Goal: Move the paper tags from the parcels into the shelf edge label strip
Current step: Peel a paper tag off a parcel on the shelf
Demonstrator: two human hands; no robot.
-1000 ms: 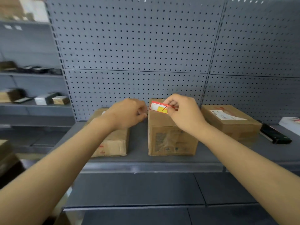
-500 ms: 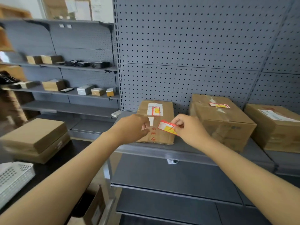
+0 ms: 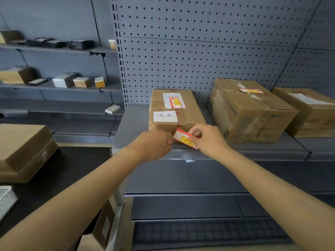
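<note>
My right hand (image 3: 208, 140) pinches a red, white and yellow paper tag (image 3: 184, 139) just above the shelf edge label strip (image 3: 262, 155), in front of the left cardboard parcel (image 3: 174, 109). Beside the tag's left end my left hand (image 3: 154, 144) is curled shut, its fingertips close to the paper; whether they touch it I cannot tell. The left parcel carries another red and yellow tag (image 3: 175, 102) on its white label. A similar tag (image 3: 251, 90) lies on top of the middle parcel (image 3: 250, 109). A third parcel (image 3: 311, 113) stands at the right.
Grey pegboard backs the shelf. Lower shelves (image 3: 181, 194) run below the strip. To the left, other shelves hold small boxes (image 3: 81, 82) and dark packets. Stacked cardboard boxes (image 3: 23, 151) and a white basket (image 3: 6, 198) sit on a dark surface at far left.
Both hands with the tag have come down from the top of the parcel to the shelf's front edge. The view has swung left and closer.
</note>
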